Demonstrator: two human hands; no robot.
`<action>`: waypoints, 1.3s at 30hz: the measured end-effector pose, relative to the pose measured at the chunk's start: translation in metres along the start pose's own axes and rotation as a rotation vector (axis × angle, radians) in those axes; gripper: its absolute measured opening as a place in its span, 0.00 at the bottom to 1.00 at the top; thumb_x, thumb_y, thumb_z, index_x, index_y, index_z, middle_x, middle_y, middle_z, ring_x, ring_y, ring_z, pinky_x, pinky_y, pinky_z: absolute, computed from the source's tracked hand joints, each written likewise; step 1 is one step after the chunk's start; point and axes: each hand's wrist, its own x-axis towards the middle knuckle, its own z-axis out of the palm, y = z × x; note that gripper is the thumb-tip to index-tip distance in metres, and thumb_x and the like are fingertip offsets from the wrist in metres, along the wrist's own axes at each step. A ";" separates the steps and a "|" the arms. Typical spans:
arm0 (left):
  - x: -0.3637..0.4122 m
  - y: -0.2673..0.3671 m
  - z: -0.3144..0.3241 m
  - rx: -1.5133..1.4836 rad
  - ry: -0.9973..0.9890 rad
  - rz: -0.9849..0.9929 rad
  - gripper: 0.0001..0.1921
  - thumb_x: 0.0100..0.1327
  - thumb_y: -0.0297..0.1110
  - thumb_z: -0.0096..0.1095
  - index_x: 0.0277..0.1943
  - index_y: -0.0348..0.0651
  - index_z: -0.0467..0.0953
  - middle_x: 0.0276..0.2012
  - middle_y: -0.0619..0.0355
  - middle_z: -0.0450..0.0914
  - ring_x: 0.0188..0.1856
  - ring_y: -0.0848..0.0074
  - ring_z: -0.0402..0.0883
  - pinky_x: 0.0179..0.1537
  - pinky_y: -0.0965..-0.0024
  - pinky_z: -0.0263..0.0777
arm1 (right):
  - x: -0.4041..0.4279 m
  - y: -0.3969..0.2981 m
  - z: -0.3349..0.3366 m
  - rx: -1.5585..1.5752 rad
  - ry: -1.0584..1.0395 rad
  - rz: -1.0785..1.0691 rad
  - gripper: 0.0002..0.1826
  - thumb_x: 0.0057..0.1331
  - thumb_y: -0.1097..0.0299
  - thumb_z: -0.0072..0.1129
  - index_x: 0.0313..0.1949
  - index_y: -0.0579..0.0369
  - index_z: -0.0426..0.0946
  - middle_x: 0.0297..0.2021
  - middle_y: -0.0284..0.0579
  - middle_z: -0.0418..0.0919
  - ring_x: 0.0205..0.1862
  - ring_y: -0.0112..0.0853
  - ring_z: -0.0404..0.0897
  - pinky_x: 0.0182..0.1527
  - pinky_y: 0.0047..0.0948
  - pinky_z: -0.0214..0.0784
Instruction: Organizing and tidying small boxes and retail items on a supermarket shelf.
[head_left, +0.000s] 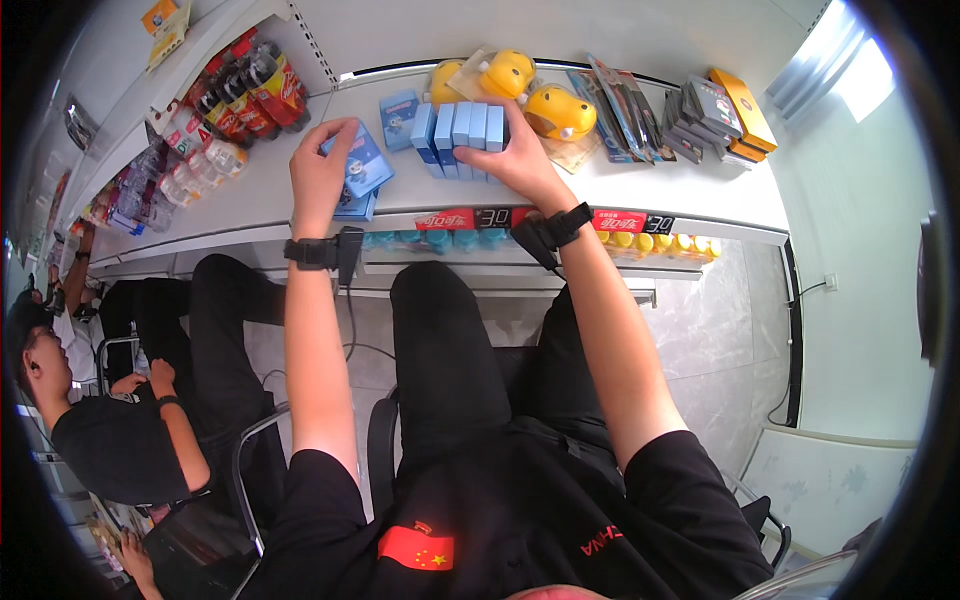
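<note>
My left hand (322, 169) holds a flat light-blue box (367, 163) by its left side, thumb and fingers at its upper left corner. Beneath that box, another blue box (355, 206) lies partly covered at the shelf's front edge. My right hand (517, 154) grips a row of several upright blue boxes (459, 135), with the thumb across their front and the fingers reaching behind. The leftmost box in the row leans slightly. Between my hands, farther back, one more blue box (399, 120) lies with its printed face up.
Yellow animal-shaped toys (561, 112) sit behind the right hand. To their right are flat blister packs (622, 112) and grey and orange boxes (712, 112). Drink bottles (255, 86) stand at left on the white shelf (637, 191). A seated person (127, 435) is at my left.
</note>
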 end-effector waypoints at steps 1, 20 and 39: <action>0.001 0.004 -0.008 0.149 -0.084 -0.025 0.14 0.67 0.39 0.62 0.47 0.37 0.82 0.38 0.54 0.85 0.38 0.77 0.85 0.43 0.76 0.73 | 0.000 0.000 0.000 0.002 -0.003 -0.001 0.39 0.53 0.61 0.74 0.61 0.57 0.64 0.51 0.48 0.76 0.53 0.32 0.75 0.57 0.31 0.68; -0.014 -0.001 -0.019 0.779 -0.543 0.233 0.50 0.43 0.56 0.77 0.68 0.45 0.64 0.65 0.46 0.67 0.69 0.52 0.59 0.70 0.53 0.50 | 0.002 0.006 0.001 -0.003 0.019 -0.007 0.42 0.51 0.59 0.74 0.62 0.60 0.63 0.52 0.56 0.76 0.55 0.40 0.77 0.58 0.34 0.69; -0.001 0.016 0.026 0.735 -0.561 0.696 0.14 0.61 0.29 0.62 0.50 0.39 0.79 0.47 0.52 0.81 0.46 0.59 0.79 0.48 0.61 0.73 | 0.000 -0.001 0.000 0.016 0.035 -0.036 0.40 0.52 0.59 0.74 0.60 0.60 0.64 0.50 0.55 0.77 0.53 0.40 0.79 0.55 0.34 0.70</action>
